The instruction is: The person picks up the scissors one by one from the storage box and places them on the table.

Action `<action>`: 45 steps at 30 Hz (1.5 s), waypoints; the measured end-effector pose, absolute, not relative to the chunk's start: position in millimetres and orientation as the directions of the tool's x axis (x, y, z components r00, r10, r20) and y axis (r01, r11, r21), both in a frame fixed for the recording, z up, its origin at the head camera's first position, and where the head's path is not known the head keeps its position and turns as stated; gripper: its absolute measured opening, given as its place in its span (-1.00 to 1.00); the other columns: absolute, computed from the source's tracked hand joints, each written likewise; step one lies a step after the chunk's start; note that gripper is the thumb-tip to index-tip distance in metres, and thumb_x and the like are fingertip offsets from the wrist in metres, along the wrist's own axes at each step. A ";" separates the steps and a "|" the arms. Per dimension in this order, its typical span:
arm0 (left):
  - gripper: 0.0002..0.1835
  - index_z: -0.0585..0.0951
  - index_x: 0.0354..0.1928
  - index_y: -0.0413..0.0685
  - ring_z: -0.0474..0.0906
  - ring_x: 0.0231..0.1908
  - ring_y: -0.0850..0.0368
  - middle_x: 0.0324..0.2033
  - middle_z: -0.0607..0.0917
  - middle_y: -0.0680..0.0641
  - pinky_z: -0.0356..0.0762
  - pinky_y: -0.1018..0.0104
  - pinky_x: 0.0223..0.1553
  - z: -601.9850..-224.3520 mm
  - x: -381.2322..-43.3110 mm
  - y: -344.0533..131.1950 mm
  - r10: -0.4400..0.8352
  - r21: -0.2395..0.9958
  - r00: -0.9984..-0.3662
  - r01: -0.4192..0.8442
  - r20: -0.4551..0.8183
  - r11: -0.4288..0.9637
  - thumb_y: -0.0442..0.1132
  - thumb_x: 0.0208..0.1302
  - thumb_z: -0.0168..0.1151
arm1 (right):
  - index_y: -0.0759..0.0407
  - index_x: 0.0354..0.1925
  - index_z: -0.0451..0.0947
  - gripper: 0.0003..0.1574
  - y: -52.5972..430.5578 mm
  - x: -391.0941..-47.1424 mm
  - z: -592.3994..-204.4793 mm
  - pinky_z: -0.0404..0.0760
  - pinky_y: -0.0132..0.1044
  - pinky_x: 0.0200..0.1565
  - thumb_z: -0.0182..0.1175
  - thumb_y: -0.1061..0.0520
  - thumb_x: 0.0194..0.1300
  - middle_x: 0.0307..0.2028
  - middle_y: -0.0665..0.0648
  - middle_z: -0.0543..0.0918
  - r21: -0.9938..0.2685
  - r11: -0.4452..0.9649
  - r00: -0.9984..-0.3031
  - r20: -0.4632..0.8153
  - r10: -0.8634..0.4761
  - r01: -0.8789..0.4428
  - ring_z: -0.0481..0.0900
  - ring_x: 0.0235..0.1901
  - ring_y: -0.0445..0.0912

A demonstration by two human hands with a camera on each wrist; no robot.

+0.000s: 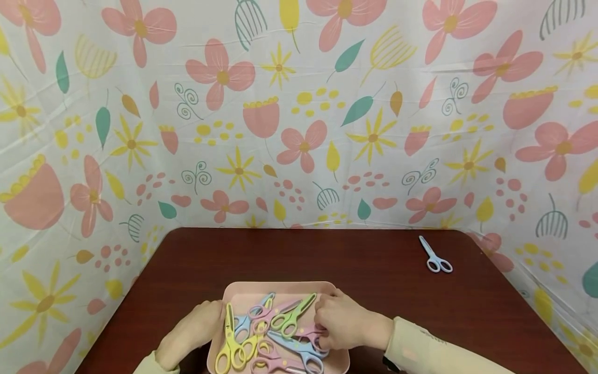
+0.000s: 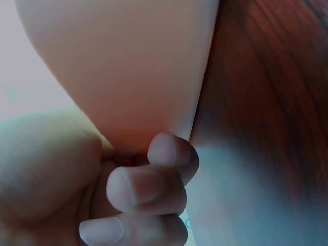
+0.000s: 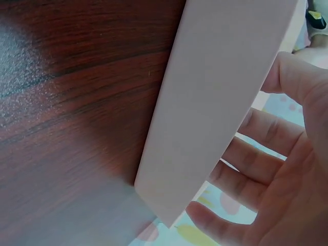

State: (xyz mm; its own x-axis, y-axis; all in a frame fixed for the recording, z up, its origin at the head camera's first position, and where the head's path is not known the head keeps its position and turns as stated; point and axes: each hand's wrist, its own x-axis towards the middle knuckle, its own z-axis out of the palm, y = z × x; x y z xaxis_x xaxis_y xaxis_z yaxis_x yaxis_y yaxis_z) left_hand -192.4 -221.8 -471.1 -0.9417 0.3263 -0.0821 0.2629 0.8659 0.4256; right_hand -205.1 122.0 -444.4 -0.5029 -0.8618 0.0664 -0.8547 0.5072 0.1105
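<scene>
A shallow pink tray [image 1: 280,287] stands at the near edge of the table, holding several child-size scissors. Among them are yellow scissors [image 1: 230,340], light green scissors [image 1: 290,318], light blue scissors [image 1: 301,347] and pink scissors [image 1: 275,362]. My left hand [image 1: 201,324] grips the tray's left side, fingers curled at its edge in the left wrist view. Over the right rim reaches my right hand [image 1: 343,319], its fingers bent into the tray beside pink scissors handles [image 1: 314,336]. Its fingertips are hidden behind the wall in the right wrist view; I cannot tell whether they hold anything.
Another pair of light blue scissors [image 1: 436,258] lies at the far right of the dark red-brown table [image 1: 364,254]. A white curtain [image 1: 299,192] with flowers and leaves hangs behind the table and along both sides.
</scene>
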 end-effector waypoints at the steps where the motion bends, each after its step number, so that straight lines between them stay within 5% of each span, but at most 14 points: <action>1: -0.66 0.55 -0.44 0.09 0.41 -0.53 0.18 -0.58 0.47 0.11 0.43 0.16 -0.43 -471.8 -192.8 -222.0 0.329 0.423 -0.941 0.268 -0.077 0.865 -0.27 0.53 -0.10 | -0.18 -0.73 0.29 -0.55 122.0 -205.0 -444.3 0.40 -0.04 -0.01 0.38 -0.17 -0.07 -0.61 -0.25 0.26 0.126 0.506 -0.502 0.065 -0.862 -0.853 0.33 -0.43 -0.28; 14: -0.64 0.52 -0.45 0.06 0.38 -0.59 0.16 -0.62 0.43 0.06 0.41 0.19 -0.48 -474.0 -193.4 -224.5 0.326 0.467 -0.941 0.247 -0.095 0.849 -0.27 0.55 -0.13 | -0.17 -0.76 0.34 -0.58 120.6 -200.7 -440.6 0.43 -0.07 -0.07 0.42 -0.15 -0.18 -0.65 -0.24 0.31 0.187 0.490 -0.483 0.084 -0.871 -0.851 0.39 -0.44 -0.26; 20: -0.64 0.50 -0.49 0.05 0.39 -0.57 0.17 -0.64 0.42 0.07 0.42 0.17 -0.47 -473.8 -192.6 -223.4 0.335 0.449 -0.939 0.267 -0.078 0.852 -0.29 0.53 -0.12 | -0.16 -0.76 0.32 -0.58 126.5 -200.2 -432.0 0.36 -0.19 -0.29 0.41 -0.11 -0.19 -0.65 -0.25 0.29 0.184 0.477 -0.465 0.107 -0.879 -0.859 0.35 -0.50 -0.28; 30: -0.65 0.58 -0.38 0.14 0.43 -0.53 0.29 -0.57 0.50 0.16 0.44 0.20 -0.43 -473.5 -196.2 -228.5 0.408 0.507 -0.907 0.307 -0.100 0.806 -0.18 0.57 -0.13 | -0.17 -0.78 0.18 -0.45 140.2 -202.7 -413.1 0.46 -0.16 -0.17 0.42 -0.09 -0.17 -0.68 -0.33 0.17 0.085 0.419 -0.399 0.185 -0.898 -0.904 0.21 -0.57 -0.38; 37: -0.66 0.56 -0.42 0.15 0.40 -0.54 0.30 -0.59 0.48 0.18 0.42 0.22 -0.45 -475.3 -195.7 -229.3 0.414 0.498 -0.907 0.324 -0.078 0.804 -0.20 0.56 -0.12 | -0.13 -0.76 0.10 -0.39 154.9 -206.2 -401.3 0.34 -0.34 -0.32 0.44 -0.03 -0.22 -0.64 -0.32 0.04 0.010 0.389 -0.371 0.282 -0.885 -0.921 0.10 -0.53 -0.39; 45: -0.66 0.55 -0.43 0.15 0.42 -0.52 0.28 -0.59 0.48 0.16 0.43 0.19 -0.44 -475.3 -197.2 -229.6 0.395 0.494 -0.911 0.293 -0.115 0.818 -0.22 0.54 -0.11 | -0.16 -0.72 0.27 -0.54 170.2 -214.8 -391.3 0.19 -0.48 -0.45 0.43 0.09 -0.19 -0.64 -0.26 0.25 -0.106 0.393 -0.404 0.354 -0.843 -0.913 0.15 -0.52 -0.39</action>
